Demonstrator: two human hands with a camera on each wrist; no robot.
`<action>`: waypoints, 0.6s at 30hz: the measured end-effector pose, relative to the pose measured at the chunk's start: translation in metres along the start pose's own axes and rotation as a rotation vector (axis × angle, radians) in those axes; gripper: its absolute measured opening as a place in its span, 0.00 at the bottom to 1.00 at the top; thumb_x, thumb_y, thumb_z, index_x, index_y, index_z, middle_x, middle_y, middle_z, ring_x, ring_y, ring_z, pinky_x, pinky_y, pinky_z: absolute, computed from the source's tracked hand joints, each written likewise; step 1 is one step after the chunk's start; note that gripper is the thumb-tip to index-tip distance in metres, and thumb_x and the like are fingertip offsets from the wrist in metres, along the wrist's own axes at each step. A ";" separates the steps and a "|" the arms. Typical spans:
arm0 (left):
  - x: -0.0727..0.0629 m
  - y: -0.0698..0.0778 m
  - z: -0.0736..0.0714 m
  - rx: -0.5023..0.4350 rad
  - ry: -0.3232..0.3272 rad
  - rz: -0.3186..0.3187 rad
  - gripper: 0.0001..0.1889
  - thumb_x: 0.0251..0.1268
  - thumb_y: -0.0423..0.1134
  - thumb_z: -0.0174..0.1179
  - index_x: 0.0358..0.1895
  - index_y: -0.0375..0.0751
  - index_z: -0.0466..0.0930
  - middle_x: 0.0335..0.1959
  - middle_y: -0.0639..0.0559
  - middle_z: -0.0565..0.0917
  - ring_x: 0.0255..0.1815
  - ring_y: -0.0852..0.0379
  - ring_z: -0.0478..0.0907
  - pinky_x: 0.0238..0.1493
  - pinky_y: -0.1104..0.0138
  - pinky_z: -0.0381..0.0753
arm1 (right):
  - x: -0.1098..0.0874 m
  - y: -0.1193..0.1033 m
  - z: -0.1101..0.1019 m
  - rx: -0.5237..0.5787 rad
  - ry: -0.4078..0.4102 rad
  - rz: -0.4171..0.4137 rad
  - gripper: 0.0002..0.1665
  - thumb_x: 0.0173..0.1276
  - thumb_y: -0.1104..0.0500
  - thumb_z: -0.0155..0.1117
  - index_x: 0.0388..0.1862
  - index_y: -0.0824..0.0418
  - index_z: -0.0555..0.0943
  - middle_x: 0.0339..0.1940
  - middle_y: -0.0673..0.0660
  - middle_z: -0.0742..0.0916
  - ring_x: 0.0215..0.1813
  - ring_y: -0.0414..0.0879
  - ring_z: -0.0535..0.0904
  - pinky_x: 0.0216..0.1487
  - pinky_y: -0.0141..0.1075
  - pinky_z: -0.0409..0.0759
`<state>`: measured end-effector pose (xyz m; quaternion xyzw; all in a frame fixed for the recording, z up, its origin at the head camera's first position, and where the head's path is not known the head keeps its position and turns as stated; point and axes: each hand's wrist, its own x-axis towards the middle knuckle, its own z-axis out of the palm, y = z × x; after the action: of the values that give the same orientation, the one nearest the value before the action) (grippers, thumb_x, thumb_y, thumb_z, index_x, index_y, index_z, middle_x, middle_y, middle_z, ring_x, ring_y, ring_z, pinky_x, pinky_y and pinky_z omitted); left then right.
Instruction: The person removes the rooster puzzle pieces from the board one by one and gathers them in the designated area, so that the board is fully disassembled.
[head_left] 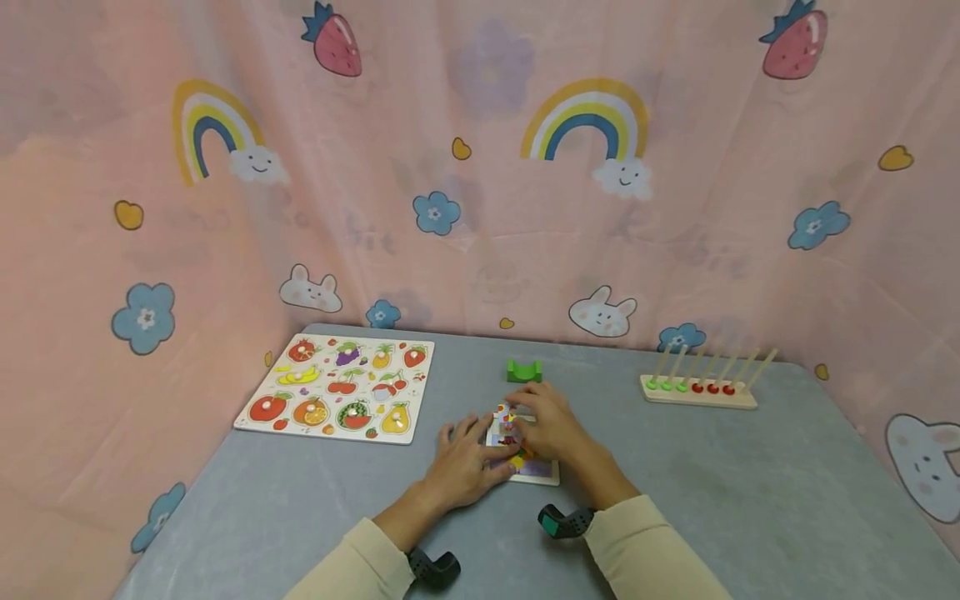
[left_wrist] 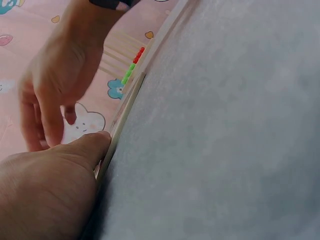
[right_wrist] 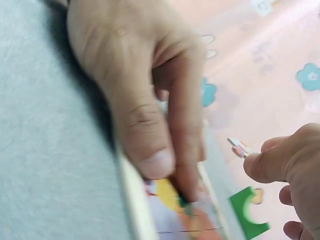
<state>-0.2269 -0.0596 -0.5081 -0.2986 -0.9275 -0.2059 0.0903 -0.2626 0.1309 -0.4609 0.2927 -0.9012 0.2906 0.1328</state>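
On the table in front of me is a small puzzle board (head_left: 538, 471) with a pale rim and a colourful picture, partly hidden by the hands. My left hand (head_left: 467, 465) rests over its left side. In the right wrist view the left thumb (right_wrist: 157, 162) and a finger touch the board, both extended rather than curled. My right hand (head_left: 553, 423) is over the far right part. In the right wrist view its thumb and finger pinch a small puzzle piece (right_wrist: 241, 149), raised above the board.
Behind the board sits a green arch-shaped block (head_left: 524, 372). At left lies a fruit peg puzzle (head_left: 426, 367). A wooden bead stand (head_left: 701, 398) with slanted rods and green and red beads stands at right. A pink printed curtain (head_left: 480, 250) borders the grey table (head_left: 750, 492).
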 end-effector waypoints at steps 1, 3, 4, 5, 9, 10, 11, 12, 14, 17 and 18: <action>0.000 0.000 0.000 -0.002 -0.001 0.003 0.18 0.65 0.57 0.58 0.56 0.64 0.83 0.69 0.40 0.66 0.68 0.38 0.59 0.57 0.37 0.54 | -0.001 0.000 -0.003 0.013 0.011 -0.002 0.19 0.56 0.67 0.69 0.49 0.66 0.84 0.45 0.56 0.82 0.49 0.54 0.73 0.52 0.55 0.68; 0.000 0.001 -0.001 -0.008 -0.002 0.006 0.18 0.65 0.57 0.58 0.56 0.64 0.83 0.69 0.40 0.66 0.68 0.38 0.59 0.57 0.38 0.54 | -0.002 -0.002 -0.010 0.030 0.033 -0.005 0.19 0.56 0.68 0.69 0.49 0.66 0.84 0.45 0.55 0.82 0.50 0.53 0.73 0.53 0.55 0.68; 0.000 0.001 -0.001 -0.005 -0.003 0.005 0.18 0.65 0.57 0.58 0.56 0.64 0.83 0.69 0.40 0.66 0.67 0.38 0.59 0.57 0.38 0.54 | -0.003 -0.003 -0.014 0.038 0.041 -0.007 0.20 0.57 0.68 0.70 0.50 0.66 0.84 0.45 0.55 0.82 0.50 0.53 0.72 0.53 0.55 0.67; 0.000 0.001 -0.002 -0.003 -0.006 0.002 0.18 0.65 0.57 0.58 0.56 0.64 0.83 0.69 0.40 0.66 0.67 0.38 0.59 0.57 0.38 0.54 | -0.003 -0.004 -0.018 0.040 0.051 -0.005 0.20 0.57 0.67 0.70 0.50 0.66 0.84 0.45 0.54 0.82 0.51 0.54 0.72 0.54 0.55 0.67; 0.001 0.001 -0.003 0.004 -0.017 -0.012 0.18 0.65 0.58 0.58 0.56 0.64 0.83 0.70 0.41 0.66 0.68 0.39 0.59 0.58 0.37 0.54 | -0.006 -0.008 -0.032 0.058 0.082 -0.015 0.19 0.58 0.67 0.71 0.51 0.65 0.84 0.46 0.55 0.83 0.53 0.54 0.72 0.55 0.55 0.68; 0.001 0.002 -0.003 0.008 -0.019 -0.014 0.18 0.65 0.58 0.58 0.56 0.64 0.83 0.70 0.41 0.66 0.68 0.39 0.59 0.58 0.37 0.54 | -0.007 -0.009 -0.036 0.065 0.091 -0.019 0.20 0.58 0.67 0.71 0.51 0.66 0.83 0.47 0.56 0.83 0.53 0.55 0.72 0.55 0.55 0.69; 0.001 0.002 -0.002 0.011 -0.023 -0.017 0.18 0.65 0.58 0.57 0.56 0.64 0.82 0.70 0.41 0.65 0.68 0.39 0.59 0.58 0.37 0.53 | -0.009 -0.010 -0.040 0.066 0.098 -0.022 0.20 0.58 0.67 0.71 0.51 0.66 0.83 0.47 0.56 0.83 0.54 0.55 0.72 0.55 0.55 0.69; 0.001 0.002 -0.002 0.011 -0.024 -0.017 0.18 0.65 0.58 0.57 0.56 0.65 0.82 0.70 0.41 0.65 0.68 0.39 0.59 0.58 0.37 0.53 | -0.010 -0.010 -0.044 0.069 0.106 -0.032 0.20 0.58 0.67 0.71 0.51 0.66 0.83 0.47 0.57 0.83 0.54 0.55 0.72 0.54 0.54 0.70; 0.001 0.003 -0.002 0.014 -0.027 -0.020 0.19 0.65 0.59 0.57 0.57 0.65 0.82 0.70 0.41 0.65 0.68 0.40 0.59 0.59 0.37 0.53 | -0.014 -0.011 -0.051 0.068 0.127 -0.041 0.21 0.57 0.68 0.72 0.51 0.66 0.83 0.48 0.58 0.83 0.55 0.56 0.71 0.54 0.55 0.69; 0.000 0.003 -0.002 0.004 -0.029 -0.023 0.19 0.65 0.59 0.57 0.57 0.65 0.82 0.70 0.42 0.65 0.69 0.40 0.59 0.59 0.37 0.52 | -0.020 -0.012 -0.061 0.056 0.146 -0.044 0.22 0.56 0.68 0.72 0.51 0.66 0.83 0.49 0.58 0.83 0.56 0.56 0.71 0.55 0.56 0.68; -0.001 0.003 -0.002 0.001 -0.023 -0.020 0.18 0.65 0.59 0.58 0.57 0.65 0.82 0.70 0.42 0.65 0.68 0.40 0.59 0.59 0.37 0.52 | -0.021 -0.012 -0.064 0.053 0.153 -0.045 0.22 0.56 0.69 0.72 0.52 0.66 0.83 0.49 0.58 0.82 0.55 0.56 0.71 0.54 0.56 0.68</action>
<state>-0.2243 -0.0587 -0.5052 -0.2916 -0.9316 -0.2029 0.0774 -0.2337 0.1709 -0.4130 0.2935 -0.8735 0.3329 0.1998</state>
